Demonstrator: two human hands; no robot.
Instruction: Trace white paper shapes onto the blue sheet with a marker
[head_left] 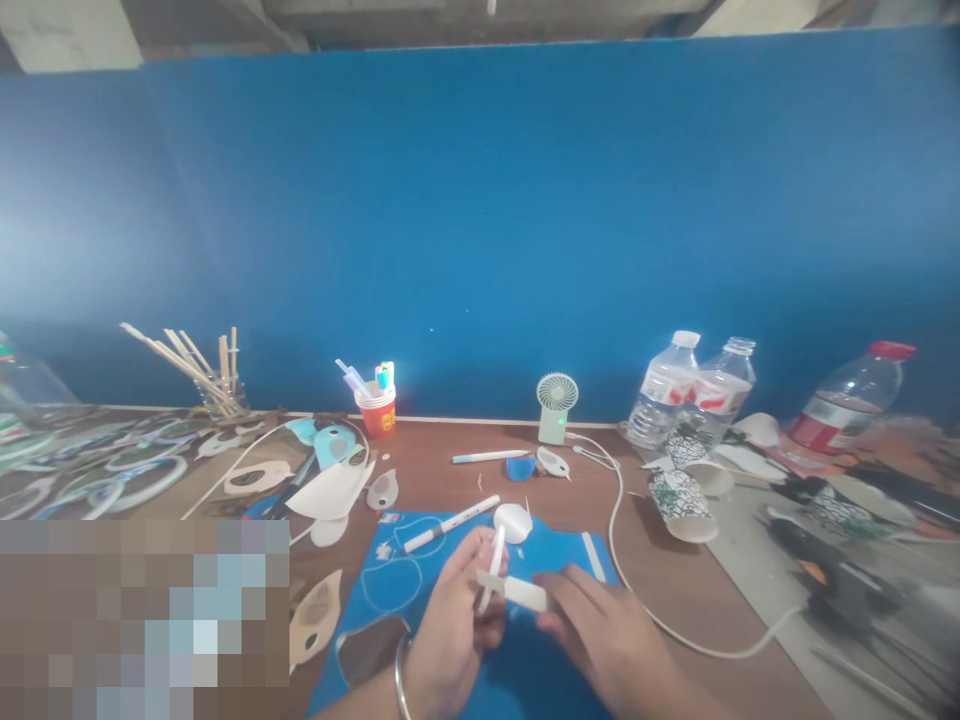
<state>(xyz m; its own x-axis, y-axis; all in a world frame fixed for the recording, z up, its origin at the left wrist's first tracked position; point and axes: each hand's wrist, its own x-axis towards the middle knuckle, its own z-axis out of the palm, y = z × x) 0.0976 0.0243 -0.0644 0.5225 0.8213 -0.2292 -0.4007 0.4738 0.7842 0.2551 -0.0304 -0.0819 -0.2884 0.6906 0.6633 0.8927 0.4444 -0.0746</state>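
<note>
Nearest the camera, at the bottom centre of the frame, two bare hands meet over a blue mat (517, 690) on the brown bench (431, 470). The left hand (454, 620), with a silver bangle (403, 680) at its wrist, has its fingers closed around a slim white stick (496, 553). A rounded white piece (514, 523) sits at the stick's upper end; whether the two are joined, I cannot tell. The right hand (596, 615) comes in from the lower right, its fingers pinching the right end of a pale strip (525, 593), thumb below; the exact contact is partly hidden.

Everything turns on how these two lengths cross. The stick's long axis runs steeply up the frame, its top leaning a little to the right, while the strip lies nearly level, dipping slightly towards the right. They cross just right of the left hand's fingers, with the strip's left tip reaching past the stick. The stick is thus nearer the left hand, and the strip's body lies between the crossing and the right hand. Whether the strip is fixed to the stick or only touching it is not clear.

Around them, a white marker (452, 524) lies slantwise at the mat's upper edge, a dark phone (371, 650) rests at lower left beside the left wrist, and a loose white strip (594, 556) lies near the mat's right edge
</note>
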